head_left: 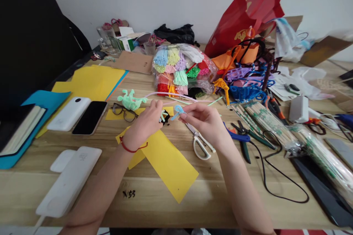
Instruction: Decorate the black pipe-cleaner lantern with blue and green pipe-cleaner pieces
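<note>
My left hand (145, 125), with a red string round its wrist, is closed in a pinch on a small mint-green pipe-cleaner piece (163, 115). My right hand (204, 119) is closed too, pinching a light blue pipe-cleaner piece (178, 111) right beside it. Both hands hover over the wooden table (215, 198), above yellow paper strips (168, 161). White-handled scissors (200, 143) lie just under my right hand. A finished mint-green pipe-cleaner figure (131, 100) sits beyond my left hand, next to a pair of glasses (124, 112).
A clear bag of coloured pipe cleaners (180, 68) stands behind the hands. Pliers (242, 136), bundled sticks (264, 121) and a black cable (275, 176) lie right. A black phone (89, 117), white power banks (68, 183), yellow sheets (91, 80) and a notebook (16, 128) lie left. A red bag (245, 14) stands at the back.
</note>
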`<state>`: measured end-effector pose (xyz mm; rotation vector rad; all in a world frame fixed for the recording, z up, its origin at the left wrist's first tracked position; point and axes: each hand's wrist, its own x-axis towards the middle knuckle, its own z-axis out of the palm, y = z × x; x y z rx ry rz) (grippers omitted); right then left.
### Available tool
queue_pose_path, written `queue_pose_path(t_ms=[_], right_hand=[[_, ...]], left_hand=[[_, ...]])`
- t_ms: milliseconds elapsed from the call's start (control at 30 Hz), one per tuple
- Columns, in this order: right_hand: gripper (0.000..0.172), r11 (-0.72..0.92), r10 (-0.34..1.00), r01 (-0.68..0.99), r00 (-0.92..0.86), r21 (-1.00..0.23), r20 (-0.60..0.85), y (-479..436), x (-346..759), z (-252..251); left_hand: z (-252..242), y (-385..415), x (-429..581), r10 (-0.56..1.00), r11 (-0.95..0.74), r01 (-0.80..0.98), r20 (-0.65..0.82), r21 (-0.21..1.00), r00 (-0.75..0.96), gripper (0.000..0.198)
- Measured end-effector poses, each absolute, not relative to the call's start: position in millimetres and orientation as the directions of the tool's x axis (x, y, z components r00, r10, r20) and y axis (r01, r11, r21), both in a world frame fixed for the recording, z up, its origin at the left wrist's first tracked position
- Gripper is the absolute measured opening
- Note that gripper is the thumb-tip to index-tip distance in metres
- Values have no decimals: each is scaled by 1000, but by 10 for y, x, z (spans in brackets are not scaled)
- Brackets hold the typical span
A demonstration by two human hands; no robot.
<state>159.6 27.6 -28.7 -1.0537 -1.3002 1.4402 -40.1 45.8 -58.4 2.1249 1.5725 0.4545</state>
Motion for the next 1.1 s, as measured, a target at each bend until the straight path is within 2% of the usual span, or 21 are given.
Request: queue_pose_path(t_ms=[200, 300, 400, 500, 567, 667, 767, 833, 1000, 1100], right_hand=[[32, 80, 979, 15, -188, -997, 76, 348, 1593, -403], [36, 46, 970, -50, -238, -998, 57, 321, 1602, -365], [34, -12, 975, -147, -221, -989, 21, 228, 1617, -245], [29, -31, 987, -245, -163, -969, 10, 113, 1614, -119], [28, -12, 992, -274, -126, -962, 23, 48, 1603, -61], [27, 15, 994, -249, -101, -968, 41, -26, 1590, -8], [24, 64, 994, -194, -73, -979, 79, -86, 1579, 27], [20, 103, 993, -169, -38, -980, 111, -124, 1564, 44], [7, 260, 966, -100, 32, -961, 258, -187, 1494, 49], [6, 369, 929, -43, 49, -929, 366, -194, 1464, 35]], left_hand=[[-389, 482, -541, 930, -298, 743, 8, 600, 366, 31], [-266, 422, -547, 916, -295, 592, 46, 750, 398, 39], [-139, 332, -492, 943, -253, 342, 151, 905, 298, 44], [-23, 233, -414, 956, -258, 182, 225, 949, 186, 45], [40, 169, -362, 959, -259, 128, 239, 957, 152, 38], [97, 86, -299, 957, -261, 112, 241, 959, 163, 35], [106, 35, -270, 933, -306, 161, 262, 938, 245, 58], [100, 14, -265, 931, -321, 193, 271, 927, 244, 64], [91, -30, -245, 948, -310, 238, 279, 921, 154, 60], [85, -60, -206, 949, -313, 260, 289, 914, 126, 58]])
